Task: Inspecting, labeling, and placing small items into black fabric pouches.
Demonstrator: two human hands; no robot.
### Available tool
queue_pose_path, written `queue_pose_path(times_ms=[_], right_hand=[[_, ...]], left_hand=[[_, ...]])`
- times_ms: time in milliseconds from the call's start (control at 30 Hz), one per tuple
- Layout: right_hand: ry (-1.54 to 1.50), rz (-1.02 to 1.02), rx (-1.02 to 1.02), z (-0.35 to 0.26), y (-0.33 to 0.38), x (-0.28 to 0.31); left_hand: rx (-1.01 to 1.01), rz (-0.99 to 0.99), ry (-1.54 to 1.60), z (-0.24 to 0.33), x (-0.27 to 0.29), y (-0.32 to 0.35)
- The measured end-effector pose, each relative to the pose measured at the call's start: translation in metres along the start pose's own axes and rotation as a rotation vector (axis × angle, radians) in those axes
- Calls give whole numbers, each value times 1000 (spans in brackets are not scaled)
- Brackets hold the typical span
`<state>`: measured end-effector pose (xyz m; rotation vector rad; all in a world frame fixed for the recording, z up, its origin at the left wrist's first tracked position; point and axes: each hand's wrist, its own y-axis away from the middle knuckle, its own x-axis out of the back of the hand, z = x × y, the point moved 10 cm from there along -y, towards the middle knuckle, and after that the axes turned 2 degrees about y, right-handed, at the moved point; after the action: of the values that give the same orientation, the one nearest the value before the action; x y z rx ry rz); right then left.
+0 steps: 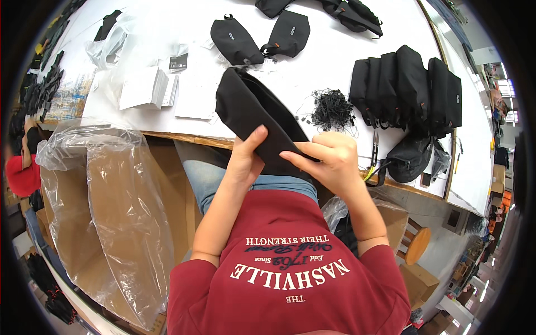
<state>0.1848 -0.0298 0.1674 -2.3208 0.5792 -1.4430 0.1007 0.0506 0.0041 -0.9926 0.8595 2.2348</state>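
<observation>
A black fabric pouch (244, 109) is held at a slant over the table's front edge, its long opening gaping between two fabric edges. My left hand (247, 157) grips its near left side, thumb lying on the fabric. At the lower right end, my right hand (333, 157) pinches the pouch's edge between thumb and bent fingers. Beyond it, two similar black pouches (237, 41) lie flat on the white table. A tangled heap of small black tags or cords (331, 109) sits just past my right hand.
Black pouches (411, 84) stand in a row at the right, beside scissors (374, 148) and a black drawstring-like bag (409, 157). White paper stacks (144, 88) lie on the left. A clear plastic bag (120, 212) lines a cardboard box at my left.
</observation>
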Motion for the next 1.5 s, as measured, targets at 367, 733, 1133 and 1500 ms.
queue_pose_path(times_ms=[367,733,1133,1500], right_hand=[[-723,93,-612,73,62,-47],[-85,230,-292,52,10,18],[-156,119,-380,68,23,26],[-210,83,-411,66,30,19]], left_hand=[[101,-5,-119,7,-2,-2],[253,-207,-320,-17,-38,11],[361,-238,-331,-35,-37,17],[387,-155,-229,-36,-33,16]])
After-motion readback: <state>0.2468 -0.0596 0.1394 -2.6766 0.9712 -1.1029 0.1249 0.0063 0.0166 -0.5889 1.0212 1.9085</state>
